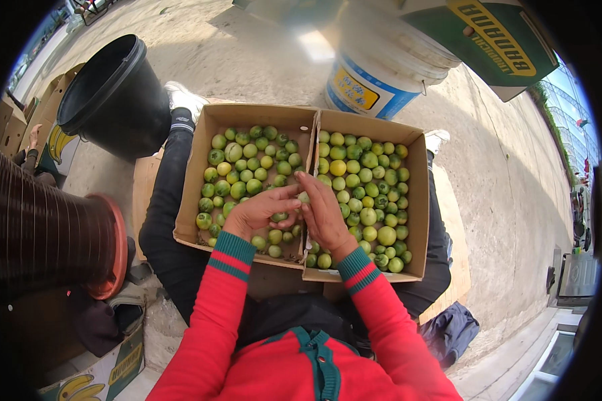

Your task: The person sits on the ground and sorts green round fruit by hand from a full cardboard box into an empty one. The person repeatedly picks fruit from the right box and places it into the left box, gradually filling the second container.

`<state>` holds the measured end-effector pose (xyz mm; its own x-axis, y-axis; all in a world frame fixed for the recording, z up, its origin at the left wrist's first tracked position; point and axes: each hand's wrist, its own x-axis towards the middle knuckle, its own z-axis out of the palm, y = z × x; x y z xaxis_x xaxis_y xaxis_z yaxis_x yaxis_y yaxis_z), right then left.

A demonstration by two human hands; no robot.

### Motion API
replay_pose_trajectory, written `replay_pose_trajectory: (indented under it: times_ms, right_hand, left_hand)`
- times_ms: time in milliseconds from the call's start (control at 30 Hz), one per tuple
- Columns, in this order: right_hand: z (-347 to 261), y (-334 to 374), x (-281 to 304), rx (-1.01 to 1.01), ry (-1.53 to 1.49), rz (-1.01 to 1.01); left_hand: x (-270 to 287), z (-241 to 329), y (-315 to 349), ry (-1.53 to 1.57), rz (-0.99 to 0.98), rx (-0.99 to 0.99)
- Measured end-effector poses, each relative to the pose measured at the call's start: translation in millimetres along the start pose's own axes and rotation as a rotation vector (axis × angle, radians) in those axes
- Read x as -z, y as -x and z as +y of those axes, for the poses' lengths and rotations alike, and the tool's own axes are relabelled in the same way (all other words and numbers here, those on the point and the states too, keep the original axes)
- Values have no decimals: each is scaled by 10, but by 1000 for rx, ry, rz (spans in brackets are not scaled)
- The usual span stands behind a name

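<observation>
Two open cardboard boxes of small green tomatoes stand side by side across my legs: the left box [251,115] and the right box [418,200]. My left hand [261,208] and my right hand [325,217] meet over the inner walls between them. A pale green tomato [304,198] shows between my left fingertips and my right fingers, gripped by both hands. Another green tomato [279,217] appears under my left palm; whether it is held cannot be made out. Tomatoes in the right box lie closer together, a few of them yellowish.
A black bucket [124,100] stands beyond my left foot. Ahead is a white bucket [374,80], with a green carton [488,47] to its right. Stacked dark pots with an orange rim [117,247] lie at the left. Dark cloth [451,331] lies on the ground at the right.
</observation>
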<state>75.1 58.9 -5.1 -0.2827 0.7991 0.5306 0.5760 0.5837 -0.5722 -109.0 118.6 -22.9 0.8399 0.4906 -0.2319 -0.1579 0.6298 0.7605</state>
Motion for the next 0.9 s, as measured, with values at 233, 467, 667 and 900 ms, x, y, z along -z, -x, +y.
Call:
replay_pose_trajectory:
  times_ms: [233, 467, 667, 900]
  right_hand:
    - [167, 19, 60, -131, 219, 272]
    - [431, 107, 41, -446, 529, 212]
    - [461, 148, -13, -469, 542, 149]
    - [408, 116, -19, -467, 532, 143]
  left_hand:
    - [244, 183, -333, 264, 347, -43]
    - [628, 297, -1155, 296, 733, -7]
    - [461, 190, -1071, 233, 793, -116]
    - [419, -64, -989, 606, 750, -263]
